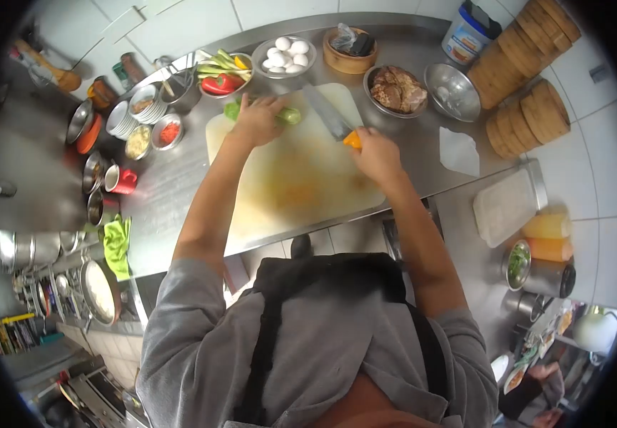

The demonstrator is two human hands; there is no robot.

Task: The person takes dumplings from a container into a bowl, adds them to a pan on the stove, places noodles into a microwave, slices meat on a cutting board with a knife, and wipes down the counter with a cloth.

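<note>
The left hand (257,121) is spread over a green vegetable (290,116) towards 11 o'clock on the board (308,167), counting from the board's middle with 12 pointing away from the person. Its fingers cover the vegetable's middle, so I cannot tell whether that is one piece or two. The right hand (377,153), at 2 o'clock, is closed around the orange handle of a knife (326,114), whose blade points to 11 and lies between the vegetable and the board's right side. Orange-brown stains mark the board.

Bowls crowd the board's far edge and hem in both hands. At 11, just beyond the left hand, a bowl holds a red pepper (219,85) and green stalks (213,65); touching or nearly touching it at 12 is a bowl of eggs (287,55). At 1 stands a round wooden box (350,62) with clear plastic and something dark inside. The meat (398,90) sits in a bowl at 2, close by the board, with a metal bowl (452,93) just past it.

Farther along the desk (183,178), a paper (459,151) lies at 3, near stacked steamers (528,120). Between 9 and 10 are a dish of red bits (170,133) and another of pale bits (138,142); a red mug (121,180) stands at 9. A green cloth (116,246) hangs at 8.
</note>
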